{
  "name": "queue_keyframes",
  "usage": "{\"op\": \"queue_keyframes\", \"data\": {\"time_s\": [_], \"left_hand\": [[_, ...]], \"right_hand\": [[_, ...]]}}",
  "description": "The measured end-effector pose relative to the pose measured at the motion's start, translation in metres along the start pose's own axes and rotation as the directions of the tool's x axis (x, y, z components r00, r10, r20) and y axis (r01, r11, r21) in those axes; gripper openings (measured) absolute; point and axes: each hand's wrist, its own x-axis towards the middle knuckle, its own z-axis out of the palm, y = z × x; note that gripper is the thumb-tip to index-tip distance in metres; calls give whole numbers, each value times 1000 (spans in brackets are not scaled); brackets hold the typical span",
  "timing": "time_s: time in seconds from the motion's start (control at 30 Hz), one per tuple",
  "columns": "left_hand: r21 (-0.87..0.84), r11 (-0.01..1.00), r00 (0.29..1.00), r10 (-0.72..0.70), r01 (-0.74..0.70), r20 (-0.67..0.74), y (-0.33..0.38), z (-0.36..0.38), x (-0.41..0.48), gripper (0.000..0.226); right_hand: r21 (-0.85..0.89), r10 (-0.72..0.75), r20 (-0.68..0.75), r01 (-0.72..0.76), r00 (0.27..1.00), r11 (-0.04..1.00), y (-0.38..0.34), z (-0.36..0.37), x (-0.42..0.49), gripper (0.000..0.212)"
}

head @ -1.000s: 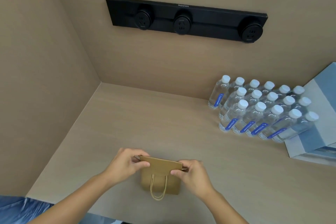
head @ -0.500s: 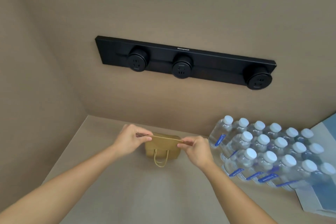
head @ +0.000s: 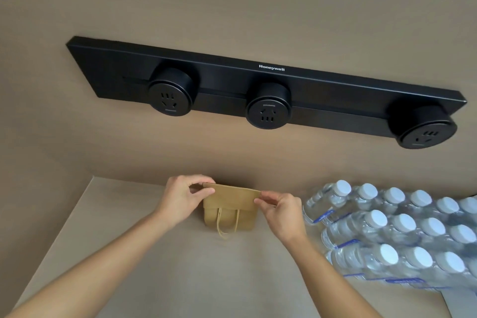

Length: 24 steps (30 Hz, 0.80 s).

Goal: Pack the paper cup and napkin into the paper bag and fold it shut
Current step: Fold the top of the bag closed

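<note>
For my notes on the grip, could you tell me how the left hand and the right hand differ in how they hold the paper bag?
The left hand pinches the folded top's left corner of the paper bag, sitting slightly higher; the right hand pinches the right corner, lower. The left hand's knuckles face the camera; the right hand's fingers point leftward. Both grip with thumb and fingertips.

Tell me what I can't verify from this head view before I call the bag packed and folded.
- Paper cup and napkin: not visible; the closed paper bag would hide them if they are inside.
- Fold crease: its ends are covered by the left hand and right hand pinching the top corners.
- Water bottles: the group's right side is cut off by the frame edge, labels blurred.
- Grey object at bottom right: mostly cut off.
</note>
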Motion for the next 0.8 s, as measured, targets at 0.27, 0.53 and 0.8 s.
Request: {"op": "queue_keyframes", "data": {"time_s": [0.27, 0.53, 0.8], "left_hand": [[162, 986, 999, 36, -32, -26, 16, 3, -10, 36], [598, 800, 997, -11, -36, 76, 53, -5, -21, 27], [811, 580, 993, -28, -77, 114, 65, 10, -7, 27]], "right_hand": [[-115, 37, 57, -30, 998, 993, -9, 6, -3, 7], [-307, 54, 40, -39, 998, 951, -37, 0, -19, 14], [-507, -109, 84, 136, 991, 851, -31, -1, 0, 14]]}}
